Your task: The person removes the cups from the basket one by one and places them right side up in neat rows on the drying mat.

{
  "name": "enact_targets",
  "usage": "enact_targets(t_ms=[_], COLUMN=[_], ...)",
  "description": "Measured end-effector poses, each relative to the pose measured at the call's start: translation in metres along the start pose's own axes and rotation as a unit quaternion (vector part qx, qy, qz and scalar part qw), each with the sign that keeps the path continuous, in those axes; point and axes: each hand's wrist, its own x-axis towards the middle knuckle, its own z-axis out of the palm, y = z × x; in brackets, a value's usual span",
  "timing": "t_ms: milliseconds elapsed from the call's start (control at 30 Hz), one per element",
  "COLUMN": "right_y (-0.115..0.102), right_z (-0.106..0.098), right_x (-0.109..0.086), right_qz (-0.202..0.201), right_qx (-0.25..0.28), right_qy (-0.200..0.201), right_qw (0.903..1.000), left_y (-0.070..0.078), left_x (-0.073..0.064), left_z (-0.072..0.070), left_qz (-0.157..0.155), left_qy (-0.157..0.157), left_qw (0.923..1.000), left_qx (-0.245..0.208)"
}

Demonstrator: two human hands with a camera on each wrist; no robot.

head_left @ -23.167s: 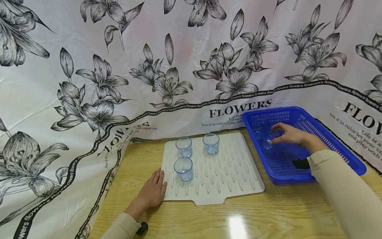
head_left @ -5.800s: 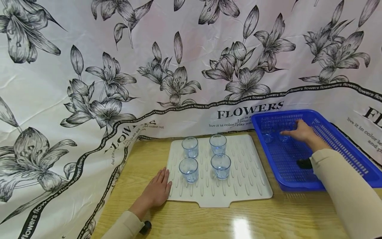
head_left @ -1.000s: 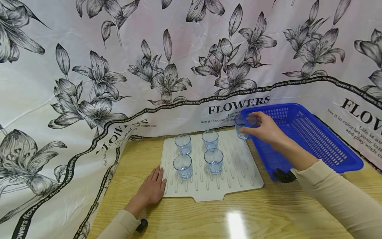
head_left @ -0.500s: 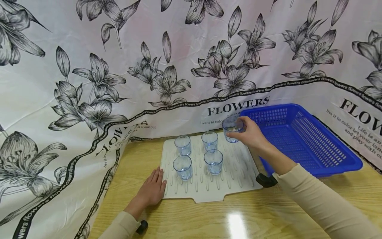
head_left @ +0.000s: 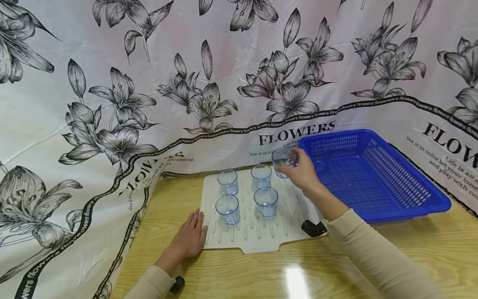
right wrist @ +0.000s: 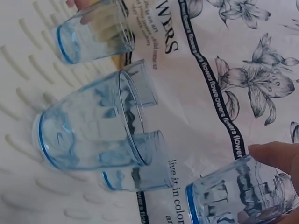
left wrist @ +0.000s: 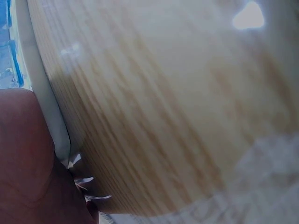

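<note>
My right hand [head_left: 304,172] pinches a clear bluish drinking glass [head_left: 281,162] by its side, near the back edge of the white draining board [head_left: 261,243]. In the right wrist view that held glass [right wrist: 229,198] is at the lower right, with a finger [right wrist: 275,156] at its rim. Several similar glasses stand upright on the board, among them a front-left glass [head_left: 228,209], a front-right glass [head_left: 267,202], a back-left glass [head_left: 228,182] and a back-middle glass [head_left: 261,176]. My left hand [head_left: 189,237] lies flat with straight fingers against the board's left edge.
A blue plastic basket [head_left: 373,214] stands right of the board, with another glass [head_left: 320,163] in its back-left corner. A flower-printed cloth [head_left: 209,153] hangs behind the wooden table [head_left: 231,274].
Over the last second my right hand has carried the glass left from the basket's edge to above the board's back. Earlier, fewer glasses stood on the board. The left hand stays put.
</note>
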Motion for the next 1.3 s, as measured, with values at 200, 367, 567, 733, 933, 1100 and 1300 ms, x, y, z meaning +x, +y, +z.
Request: enact_targets(t_ms=[200, 367, 567, 733, 933, 1100, 1300], right_y=[0.008, 0.018, 0.032, 0.042, 0.054, 0.063, 0.070], right_z=[0.013, 0.021, 0.027, 0.030, 0.033, 0.034, 0.034], right_x=[0.004, 0.009, 0.016, 0.024, 0.033, 0.038, 0.044], right_qz=[0.018, 0.019, 0.035, 0.048, 0.053, 0.057, 0.067], right_qx=[0.001, 0.002, 0.025, 0.029, 0.038, 0.040, 0.043], right_qy=[0.033, 0.059, 0.081, 0.088, 0.087, 0.086, 0.102], right_qw=[0.9993, 0.9981, 0.9958, 0.9946, 0.9941, 0.9938, 0.9916], left_y=[0.001, 0.004, 0.005, 0.004, 0.001, -0.001, 0.000], left_x=[-0.001, -0.002, -0.004, -0.004, -0.001, 0.000, 0.001], left_z=[-0.002, -0.005, -0.008, -0.006, 0.000, 0.001, 0.000], left_qz=[0.000, -0.004, 0.001, 0.000, -0.007, -0.010, -0.014], left_qy=[0.002, 0.001, -0.001, 0.003, 0.005, 0.005, 0.003], left_qw=[1.0000, 0.9998, 0.9998, 0.9997, 1.0000, 0.9999, 0.9999], left_qx=[-0.008, -0.017, -0.022, -0.026, -0.002, -0.001, 0.003])
